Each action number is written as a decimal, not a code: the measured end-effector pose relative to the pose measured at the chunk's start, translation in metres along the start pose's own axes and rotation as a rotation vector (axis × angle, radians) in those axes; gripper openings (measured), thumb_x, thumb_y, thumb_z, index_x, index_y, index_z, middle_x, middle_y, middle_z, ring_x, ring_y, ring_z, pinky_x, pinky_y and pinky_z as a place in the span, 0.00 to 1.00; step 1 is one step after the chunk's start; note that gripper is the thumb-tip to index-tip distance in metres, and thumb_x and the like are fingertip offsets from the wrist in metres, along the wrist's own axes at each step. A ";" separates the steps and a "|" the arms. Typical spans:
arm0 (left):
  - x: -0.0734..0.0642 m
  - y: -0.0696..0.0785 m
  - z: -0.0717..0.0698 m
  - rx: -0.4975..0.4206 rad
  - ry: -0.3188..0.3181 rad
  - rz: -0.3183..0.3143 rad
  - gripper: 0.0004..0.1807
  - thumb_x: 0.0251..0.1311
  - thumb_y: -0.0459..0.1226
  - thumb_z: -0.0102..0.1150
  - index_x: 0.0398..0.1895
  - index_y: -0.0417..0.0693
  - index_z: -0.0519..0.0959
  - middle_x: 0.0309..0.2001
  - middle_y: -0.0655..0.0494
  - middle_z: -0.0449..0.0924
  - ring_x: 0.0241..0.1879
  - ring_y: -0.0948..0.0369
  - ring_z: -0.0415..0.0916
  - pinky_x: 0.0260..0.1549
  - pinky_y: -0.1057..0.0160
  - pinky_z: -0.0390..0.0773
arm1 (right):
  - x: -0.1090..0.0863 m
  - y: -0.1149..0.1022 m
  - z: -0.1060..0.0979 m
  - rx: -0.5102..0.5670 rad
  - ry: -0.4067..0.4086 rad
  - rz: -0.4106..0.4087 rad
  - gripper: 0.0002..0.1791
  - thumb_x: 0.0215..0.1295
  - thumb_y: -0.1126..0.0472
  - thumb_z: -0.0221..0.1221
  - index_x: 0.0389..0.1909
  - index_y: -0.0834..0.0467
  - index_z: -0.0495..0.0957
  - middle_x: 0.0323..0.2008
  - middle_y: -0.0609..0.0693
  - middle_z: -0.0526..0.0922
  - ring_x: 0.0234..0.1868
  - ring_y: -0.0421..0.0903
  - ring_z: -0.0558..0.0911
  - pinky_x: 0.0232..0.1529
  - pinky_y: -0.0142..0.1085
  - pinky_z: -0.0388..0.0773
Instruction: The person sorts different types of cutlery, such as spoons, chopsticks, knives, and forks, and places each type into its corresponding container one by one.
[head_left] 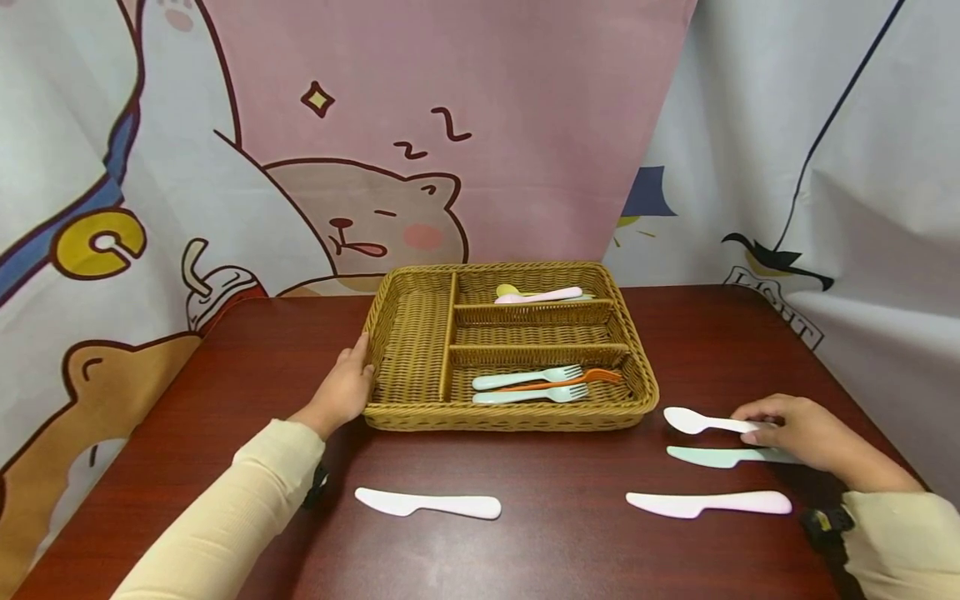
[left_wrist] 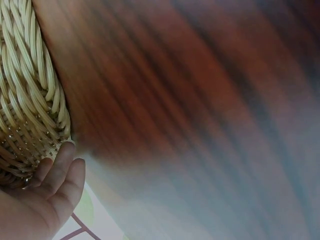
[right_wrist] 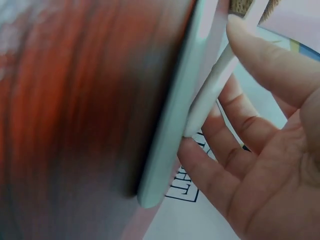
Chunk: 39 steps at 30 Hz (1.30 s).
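At the right, my right hand (head_left: 802,433) pinches the handle of a white spoon (head_left: 686,421) between thumb and fingers, its bowl pointing left. In the right wrist view, the spoon's handle (right_wrist: 212,90) passes under the thumb, beside the pale green knife (right_wrist: 172,120). That knife (head_left: 712,456) lies on the table just in front of the spoon, its handle end overlapped by the hand. My left hand (head_left: 345,387) rests against the left side of a wicker basket (head_left: 510,418). Its fingers (left_wrist: 62,170) lie loosely along the woven wall in the left wrist view.
Nearer me on the dark red table (head_left: 555,558) lie a white knife (head_left: 427,503) and a pale pink knife (head_left: 708,503). The basket's front compartment holds pale green forks (head_left: 525,396) and an orange fork (head_left: 600,377). Spoons (head_left: 540,295) lie in its back compartment. Printed cloth (head_left: 547,125) hangs behind.
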<state>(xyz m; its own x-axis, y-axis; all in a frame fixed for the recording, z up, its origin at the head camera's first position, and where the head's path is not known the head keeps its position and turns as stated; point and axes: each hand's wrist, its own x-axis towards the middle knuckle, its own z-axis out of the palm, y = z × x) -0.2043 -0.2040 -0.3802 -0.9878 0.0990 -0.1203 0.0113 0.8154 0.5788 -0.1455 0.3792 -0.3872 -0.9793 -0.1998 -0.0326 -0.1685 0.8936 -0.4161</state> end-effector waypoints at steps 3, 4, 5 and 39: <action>0.000 0.001 0.000 -0.002 0.005 0.002 0.33 0.76 0.35 0.32 0.77 0.40 0.34 0.70 0.30 0.47 0.69 0.39 0.52 0.65 0.41 0.56 | -0.002 0.000 -0.002 0.011 0.016 -0.011 0.10 0.51 0.63 0.71 0.35 0.60 0.85 0.34 0.49 0.80 0.30 0.32 0.66 0.28 0.31 0.66; -0.001 0.001 0.000 0.000 0.007 0.004 0.33 0.75 0.35 0.32 0.77 0.40 0.34 0.70 0.29 0.47 0.69 0.39 0.52 0.65 0.41 0.55 | -0.002 0.000 -0.003 0.015 0.024 -0.015 0.10 0.50 0.63 0.71 0.35 0.59 0.85 0.34 0.49 0.81 0.31 0.31 0.67 0.28 0.30 0.66; -0.001 0.001 -0.001 0.000 0.008 0.005 0.33 0.75 0.35 0.32 0.77 0.40 0.34 0.70 0.29 0.48 0.69 0.38 0.52 0.65 0.41 0.55 | -0.003 -0.001 -0.004 0.015 0.030 -0.019 0.10 0.51 0.63 0.71 0.35 0.59 0.85 0.34 0.48 0.81 0.31 0.31 0.67 0.29 0.30 0.66; -0.003 0.002 0.000 -0.011 -0.002 -0.002 0.33 0.76 0.35 0.31 0.77 0.42 0.33 0.70 0.30 0.47 0.69 0.39 0.52 0.64 0.41 0.57 | 0.030 -0.072 -0.027 0.090 0.301 -0.107 0.15 0.57 0.60 0.69 0.45 0.59 0.84 0.41 0.57 0.81 0.35 0.26 0.68 0.34 0.29 0.66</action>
<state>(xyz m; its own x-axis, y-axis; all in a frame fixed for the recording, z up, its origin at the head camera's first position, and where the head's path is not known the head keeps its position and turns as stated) -0.2016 -0.2032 -0.3786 -0.9875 0.0984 -0.1230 0.0075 0.8095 0.5871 -0.1660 0.3193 -0.3338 -0.9480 -0.1507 0.2805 -0.2748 0.8321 -0.4818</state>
